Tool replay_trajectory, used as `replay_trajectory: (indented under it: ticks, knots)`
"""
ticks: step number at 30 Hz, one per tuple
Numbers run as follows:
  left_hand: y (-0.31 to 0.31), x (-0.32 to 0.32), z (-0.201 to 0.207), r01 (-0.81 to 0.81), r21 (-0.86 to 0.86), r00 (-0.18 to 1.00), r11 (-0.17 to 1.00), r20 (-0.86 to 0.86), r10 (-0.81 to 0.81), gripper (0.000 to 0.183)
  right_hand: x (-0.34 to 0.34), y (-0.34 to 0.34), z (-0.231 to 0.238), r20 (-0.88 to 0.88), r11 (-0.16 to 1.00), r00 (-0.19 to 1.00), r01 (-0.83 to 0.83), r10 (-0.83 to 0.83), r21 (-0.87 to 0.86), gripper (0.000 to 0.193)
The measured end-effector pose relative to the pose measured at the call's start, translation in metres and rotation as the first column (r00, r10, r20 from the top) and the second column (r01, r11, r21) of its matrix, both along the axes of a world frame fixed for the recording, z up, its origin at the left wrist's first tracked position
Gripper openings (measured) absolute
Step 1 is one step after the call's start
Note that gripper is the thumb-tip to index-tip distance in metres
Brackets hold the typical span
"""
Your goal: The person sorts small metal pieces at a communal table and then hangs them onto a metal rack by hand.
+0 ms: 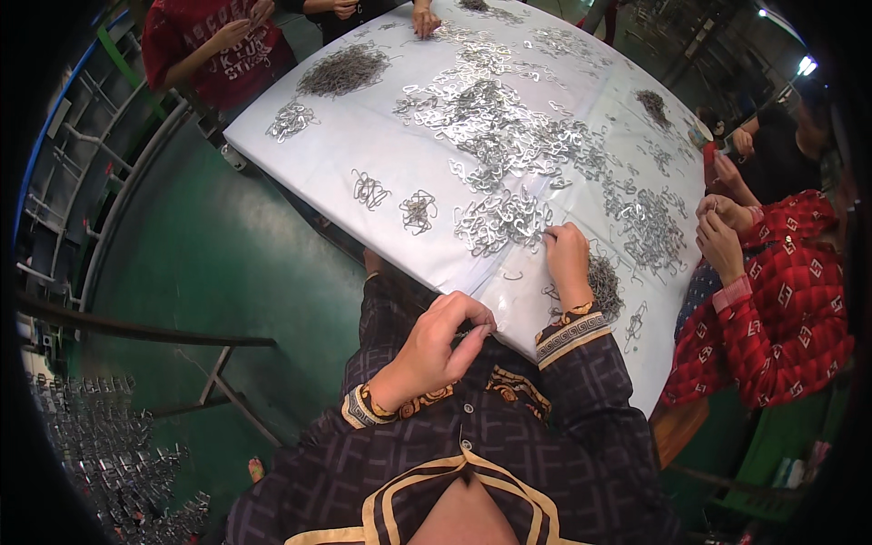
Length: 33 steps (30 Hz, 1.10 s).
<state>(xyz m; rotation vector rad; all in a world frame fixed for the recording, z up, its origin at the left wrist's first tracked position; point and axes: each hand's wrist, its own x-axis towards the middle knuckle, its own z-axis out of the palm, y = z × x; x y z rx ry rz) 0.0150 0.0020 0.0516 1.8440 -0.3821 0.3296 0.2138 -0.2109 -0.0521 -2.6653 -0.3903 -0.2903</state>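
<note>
My left hand [443,341] is raised over my lap in front of the table edge, thumb and forefinger pinched together; whatever sits between the tips is too small to make out. On the table, my right hand [569,262] has its fingers drawn together at the right edge of a heap of shiny silver hook-shaped metal clips [495,220]. I cannot see clearly what those fingertips grip. Beside my right wrist lies a pile of darker bent wire pieces [604,286], partly covered by my sleeve. One loose clip [513,275] lies between my hands.
The white-covered table [418,259] carries a large central heap of silver clips [490,118], a dark wire pile [345,71] and small clusters [418,212]. Co-workers stand or sit around it, one in a red patterned top [772,300] at right. A metal bar frame [218,363] stands left.
</note>
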Motion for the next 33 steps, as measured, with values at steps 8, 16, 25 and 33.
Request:
replay_trajectory:
  ticks: [8, 16, 25, 33]
  knots:
    - [-0.001, 0.005, -0.003, 0.003, -0.010, 1.000, 1.000, 0.007, -0.003, 0.011, -0.019, 0.004, 0.029, -0.327, 0.838, 0.944, 0.151, 0.034, 0.524, 0.014]
    - [-0.002, 0.007, 0.000, 0.022, 0.007, 1.000, 1.000, 0.010, -0.022, 0.010, -0.023, -0.006, 0.023, -0.291, 0.958, 0.956, 0.056, 0.029, 0.281, 0.027]
    - [-0.003, 0.004, -0.002, 0.019, 0.004, 1.000, 1.000, -0.025, -0.019, 0.007, -0.023, 0.003, 0.012, -0.099, 0.986, 0.987, -0.116, 0.128, 0.123, 0.040]
    - [-0.005, 0.002, -0.002, -0.022, -0.065, 0.997, 0.998, -0.072, 0.017, 0.012, -0.030, 0.009, 0.015, 0.051, 0.985, 0.991, -0.127, 0.122, 0.116, 0.025]
